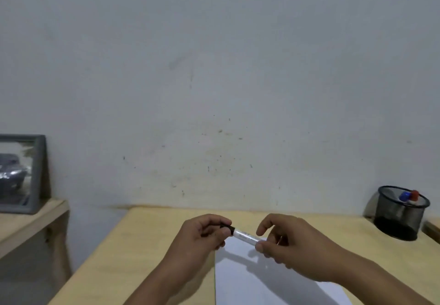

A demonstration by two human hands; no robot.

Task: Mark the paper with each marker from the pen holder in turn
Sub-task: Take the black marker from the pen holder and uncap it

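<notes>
A white marker (pixel 245 235) with a black cap is held level above the far end of the white paper (pixel 257 281). My left hand (pixel 202 235) pinches the black cap end. My right hand (pixel 290 245) grips the marker's barrel on the other side. The cap looks seated on the barrel. At the table's far right stands a black mesh pen holder (pixel 400 216) with a blue-capped and a red-capped marker (pixel 409 196) sticking up inside it.
The wooden table (pixel 142 245) meets a pale wall at the back. To the left, across a gap, a lower wooden surface (pixel 28 221) carries a grey framed picture (pixel 19 173). Another wooden edge shows at the far right.
</notes>
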